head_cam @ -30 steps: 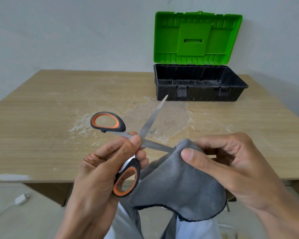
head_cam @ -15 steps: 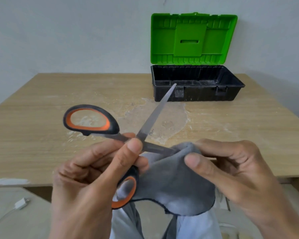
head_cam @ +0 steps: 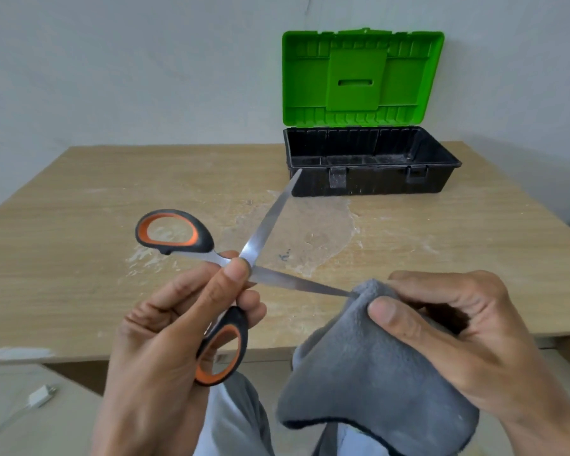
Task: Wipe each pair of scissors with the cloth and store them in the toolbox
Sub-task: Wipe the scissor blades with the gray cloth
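grey fleece fills the lower right of the head view: one cloth [head_cam: 359, 373], bunched in the right hand [head_cam: 458, 324], whose thumb and curled fingers pinch a fold of it. there is one pair of scissors [head_cam: 270, 218], black handles lined with orange, held above the near edge of the table [head_cam: 79, 225] and opened wide. the left hand [head_cam: 178, 324] grasps them at the pivot, thumb on top and fingers curled beneath, with the lower handle loop lying against those fingers and the upper loop sticking out free to the left. one blade points up and away toward the toolbox; the other runs rightward, and only its tip reaches the pinched fold of cloth, so most of that blade is bare between the two hands.

one toolbox [head_cam: 369, 179] stands at the far side of the table against the wall, well apart from the scissors. its green lid [head_cam: 359, 77] stands upright and open; the part of the black base that shows holds only dusty ribbed walls and floor. one white plug [head_cam: 42, 394] with its cable lies on the floor at lower left.
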`<act>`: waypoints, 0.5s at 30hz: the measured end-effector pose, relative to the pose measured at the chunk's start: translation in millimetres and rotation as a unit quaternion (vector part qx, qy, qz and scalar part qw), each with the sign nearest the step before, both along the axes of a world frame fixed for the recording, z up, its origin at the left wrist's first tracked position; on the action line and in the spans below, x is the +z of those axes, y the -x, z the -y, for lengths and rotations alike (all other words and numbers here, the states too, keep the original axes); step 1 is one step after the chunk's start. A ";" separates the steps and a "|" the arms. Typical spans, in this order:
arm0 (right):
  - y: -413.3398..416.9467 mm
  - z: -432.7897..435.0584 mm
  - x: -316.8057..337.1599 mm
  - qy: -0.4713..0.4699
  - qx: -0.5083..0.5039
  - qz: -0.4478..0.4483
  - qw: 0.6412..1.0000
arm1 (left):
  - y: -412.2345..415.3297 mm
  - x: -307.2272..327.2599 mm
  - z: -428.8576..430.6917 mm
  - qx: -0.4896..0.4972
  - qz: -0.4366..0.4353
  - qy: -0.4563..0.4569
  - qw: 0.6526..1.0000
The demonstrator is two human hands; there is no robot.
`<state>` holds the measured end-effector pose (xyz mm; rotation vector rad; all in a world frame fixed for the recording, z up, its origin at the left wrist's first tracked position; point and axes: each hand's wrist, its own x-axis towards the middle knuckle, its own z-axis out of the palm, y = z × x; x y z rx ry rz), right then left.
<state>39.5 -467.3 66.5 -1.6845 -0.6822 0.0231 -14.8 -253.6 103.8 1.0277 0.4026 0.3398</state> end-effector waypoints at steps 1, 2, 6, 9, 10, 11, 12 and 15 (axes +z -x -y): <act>0.0 0.2 1.3 0.001 -0.002 0.003 1.000 | -0.2 0.3 0.2 -0.003 0.005 -0.007 1.000; 0.3 -1.1 2.5 0.004 -0.003 0.009 1.000 | -0.3 0.0 1.7 -0.005 0.012 -0.019 1.000; 0.9 -10.3 6.2 0.011 0.012 0.041 0.999 | 0.5 0.9 10.3 -0.007 0.040 -0.075 0.996; -2.0 -8.2 6.8 0.006 0.005 0.058 0.998 | -0.7 4.1 6.9 0.003 0.039 -0.082 0.996; -2.9 -5.3 7.1 0.001 0.001 0.056 0.998 | -1.1 5.6 4.0 0.008 0.038 -0.075 0.996; -3.5 -2.2 7.8 -0.008 -0.004 0.052 0.999 | -1.5 7.5 1.3 0.012 0.039 -0.068 0.997; -3.8 0.8 8.6 -0.015 -0.008 0.047 0.999 | -2.0 9.0 -0.6 0.014 0.041 -0.065 0.997; -5.2 4.7 10.3 -0.003 -0.016 0.043 0.999 | -2.5 10.3 -3.3 0.004 0.045 -0.071 0.996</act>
